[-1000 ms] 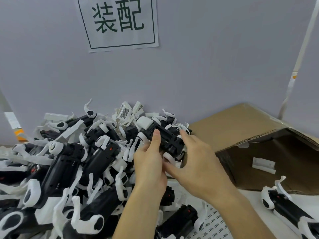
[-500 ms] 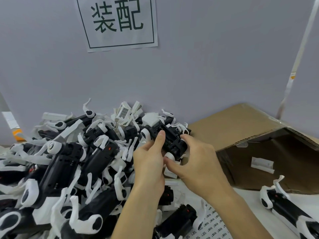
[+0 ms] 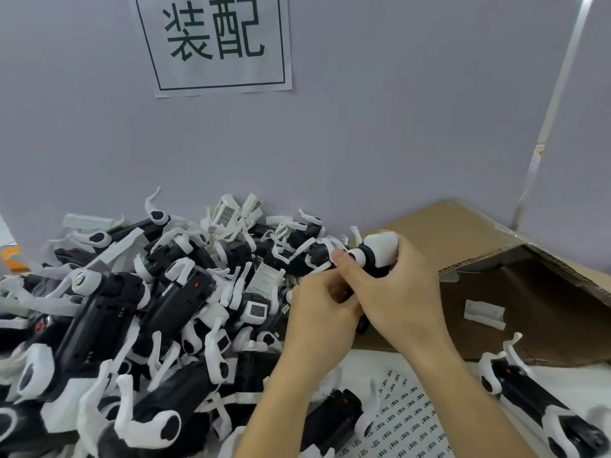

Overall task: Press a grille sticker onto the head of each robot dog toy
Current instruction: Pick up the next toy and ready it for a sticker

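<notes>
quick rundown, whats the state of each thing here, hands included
held toy dog: lifted, gripped by both hands, white head up and right
right hand: wrapped round the dog's body
left hand: fingers curled on the dog's underside
pile of toy dogs: heaped, tangled
cardboard box: open, on its side
sticker sheet: flat on table

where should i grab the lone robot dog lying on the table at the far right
Grip the lone robot dog across its narrow black body, coming down from above. It lies flat on the table, its white legs splayed at both ends, leaving the midsection bare for the fingers.
</notes>
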Motion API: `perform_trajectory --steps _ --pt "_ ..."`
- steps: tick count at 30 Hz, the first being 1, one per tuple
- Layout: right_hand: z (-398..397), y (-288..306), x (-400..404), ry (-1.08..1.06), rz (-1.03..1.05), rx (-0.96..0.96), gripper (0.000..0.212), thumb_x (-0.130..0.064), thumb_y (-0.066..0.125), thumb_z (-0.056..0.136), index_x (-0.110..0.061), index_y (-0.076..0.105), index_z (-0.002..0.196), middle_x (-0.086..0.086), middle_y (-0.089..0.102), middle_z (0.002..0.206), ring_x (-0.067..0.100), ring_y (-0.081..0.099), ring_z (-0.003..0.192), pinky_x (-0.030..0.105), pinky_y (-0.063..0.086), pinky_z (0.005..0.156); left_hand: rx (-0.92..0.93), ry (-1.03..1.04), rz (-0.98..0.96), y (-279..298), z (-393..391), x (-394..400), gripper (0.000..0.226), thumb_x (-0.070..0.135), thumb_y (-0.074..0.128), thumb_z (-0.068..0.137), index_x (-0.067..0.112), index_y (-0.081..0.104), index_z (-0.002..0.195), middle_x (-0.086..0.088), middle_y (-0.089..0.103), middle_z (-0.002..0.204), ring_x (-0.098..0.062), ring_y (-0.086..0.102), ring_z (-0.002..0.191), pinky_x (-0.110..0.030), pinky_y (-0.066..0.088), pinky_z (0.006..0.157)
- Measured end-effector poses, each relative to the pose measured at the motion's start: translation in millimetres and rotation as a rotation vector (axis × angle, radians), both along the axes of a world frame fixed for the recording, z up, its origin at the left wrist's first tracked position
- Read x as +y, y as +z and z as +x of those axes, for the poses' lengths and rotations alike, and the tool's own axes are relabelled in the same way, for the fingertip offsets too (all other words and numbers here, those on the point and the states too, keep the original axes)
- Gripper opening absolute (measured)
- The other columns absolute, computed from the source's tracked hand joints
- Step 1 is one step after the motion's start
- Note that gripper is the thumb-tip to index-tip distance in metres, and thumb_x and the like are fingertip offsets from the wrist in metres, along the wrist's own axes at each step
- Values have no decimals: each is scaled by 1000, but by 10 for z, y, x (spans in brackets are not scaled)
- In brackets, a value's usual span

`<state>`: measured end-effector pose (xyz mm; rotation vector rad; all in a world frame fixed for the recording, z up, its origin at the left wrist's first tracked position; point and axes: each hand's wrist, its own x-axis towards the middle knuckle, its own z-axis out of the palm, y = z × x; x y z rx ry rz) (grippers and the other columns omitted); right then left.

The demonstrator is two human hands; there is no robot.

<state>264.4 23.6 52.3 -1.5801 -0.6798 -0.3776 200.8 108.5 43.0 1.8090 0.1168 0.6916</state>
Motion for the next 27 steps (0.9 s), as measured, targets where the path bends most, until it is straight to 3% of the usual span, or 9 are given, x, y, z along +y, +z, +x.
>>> perform_trajectory --steps 3,7,13,15,16,18,22,25,27 --pt "-2 -6 -18 -122 10 -83 26 -39 84 77 -29 61 74 -18 64 66 -6 60 68 3 40 59 -29 -4 3 8 3 -58 24 22 56 84 15 76 95 -7 77 82 -27 71 79 -54 56 75" --pt "-27 25 -49 -140 37 -132 28 -37 86 75 -32 60 68 -26 66 73 -6 60 66 1 39 57 -70 -8 -13 -1 6 -65 23 23 57 86 11 75 95 -18 75 88 -44 68 91 -63 53 80" --pt "1 50 -60 75 -10 -57 31 -51 82 74 -34 62 91 -23 68 84 -5 64 78 6 48 64 -106 35 -2 -32 48 -16 24 11 59 93 26 78 92 -1 78 85 -29 73 85 -53 59 79" --pt "36 47 -67 216 -99 12 77 -68 74 69 -29 56 132 -27 66 103 -13 61 101 6 51 80 -118 80 -33 -40 48 22 36 4 57 99 29 74 79 8 75 74 -11 71 75 -37 59 75" --pt "39 52 -76 241 -136 38 100 -75 68 65 -29 40 150 -33 59 115 -19 54 112 1 46 85 -123 89 -72 -24 43 35 37 4 54 101 28 72 79 11 73 71 -5 69 71 -27 56 72" --pt "74 45 -102 250 -179 56 112 -78 59 63 -29 25 159 -33 51 127 -19 47 121 -3 40 87 -139 71 -242 -9 44 72 28 11 48 105 21 72 95 8 77 84 -7 73 84 -21 56 74" --pt "171 32 -180 191 -201 86 74 -71 48 80 -32 52 142 -24 60 127 -12 55 116 12 47 95 -179 -43 -712 72 -13 128 29 25 52 98 10 71 113 -10 77 103 -25 72 103 -43 54 92" --pt "257 38 -228 175 -212 123 30 -54 49 96 -41 61 119 -24 66 110 -16 60 103 3 46 80 -224 -23 -843 112 -43 148 39 42 72 72 15 71 99 -3 74 78 -15 73 72 -39 55 77" --pt "311 28 -260 201 -250 183 15 -44 51 101 -42 63 110 -19 71 105 -4 66 101 17 53 90 -222 55 -852 117 -31 164 30 37 79 71 14 67 87 0 66 64 -10 64 54 -32 53 63"
